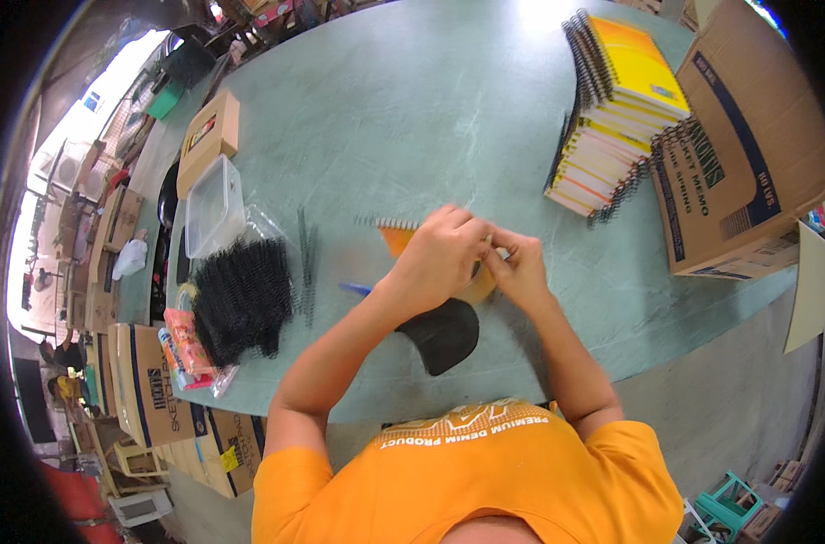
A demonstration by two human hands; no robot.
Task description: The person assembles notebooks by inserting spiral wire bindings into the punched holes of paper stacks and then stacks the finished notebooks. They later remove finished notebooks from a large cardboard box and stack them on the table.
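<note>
A small notebook with an orange-yellow cover (395,239) lies in the middle of the table, mostly hidden by my hands. A dark spiral wire (365,220) runs along its far edge and sticks out past the left corner. My left hand (441,257) is closed over the notebook, fingers bent toward its right end. My right hand (519,267) meets it there, thumb and forefinger pinched; what is between them is too small to make out. Just below the hands lies a black curved flat piece (443,335). A blue thin object (354,288) pokes out beside my left wrist.
Black spiral wires (244,299) are heaped at left, with loose wires (309,263) beside them. A clear plastic box (215,210) and brown box (209,140) stand behind. Yellow spiral notebooks (626,109) are stacked at far right, next to a large carton (739,154).
</note>
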